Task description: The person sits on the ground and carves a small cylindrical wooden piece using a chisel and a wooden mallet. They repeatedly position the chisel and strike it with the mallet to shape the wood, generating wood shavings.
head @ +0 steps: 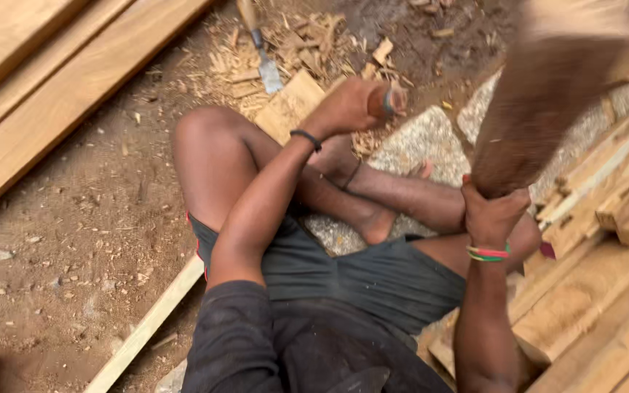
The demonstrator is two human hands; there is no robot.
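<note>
- Both my hands are closed on tools as I sit cross-legged on the dirt, with my dark shorts [373, 280] nearest the camera.
- To my right, stacked timber planks [606, 291] lie just beside my hip and knee.
- My right hand [493, 215], a striped band at its wrist, has its fingers clamped tight around the lower end of a heavy wooden mallet [547, 94]. The club is raised and motion-blurred, reaching toward the top right.
- My left hand [347, 108], a dark band on its wrist, is fisted around the handle of a chisel [391, 102]. Only the butt end shows past my fingers; the blade is hidden.
- Under that fist lies a pale wood block [289, 105], flat on the ground past my left knee.
- Beyond it, wood chips [285, 51] are scattered over the soil, and a second chisel [265, 62] with a flat metal blade lies loose among them.
- Farthest left, long boards [45, 87] run diagonally across the ground.
</note>
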